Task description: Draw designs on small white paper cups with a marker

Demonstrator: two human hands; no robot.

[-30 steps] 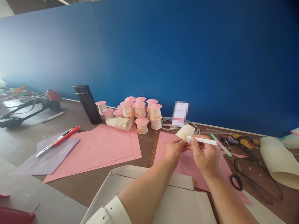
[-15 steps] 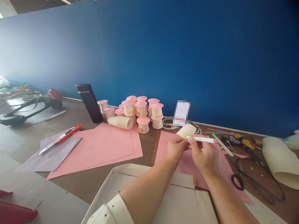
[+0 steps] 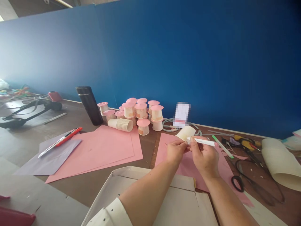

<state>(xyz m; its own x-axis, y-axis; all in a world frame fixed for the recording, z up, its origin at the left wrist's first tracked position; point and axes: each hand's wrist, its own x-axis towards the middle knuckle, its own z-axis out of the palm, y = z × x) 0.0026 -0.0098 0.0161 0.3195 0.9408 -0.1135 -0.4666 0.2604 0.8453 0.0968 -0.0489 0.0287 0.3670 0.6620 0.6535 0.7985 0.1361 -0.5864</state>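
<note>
My left hand has its fingers closed at the rim of a white paper cup, which is tilted away from me. My right hand pinches a white marker with a pink end, and its tip is at the cup's side; whether it touches the cup I cannot tell. Both hands are over a pink sheet. Behind and to the left, several paper cups with pink round tops stand grouped and partly stacked. In front of them a nested stack of paper cups lies on its side.
A black flask stands by the blue wall. On the left, a red utility knife rests on purple paper beside pink sheets. To the right lie a green-tipped marker, scissors, cables and a large pale roll.
The whole view has shifted slightly. Both hands keep their hold on the cup and the marker, with little visible movement.
</note>
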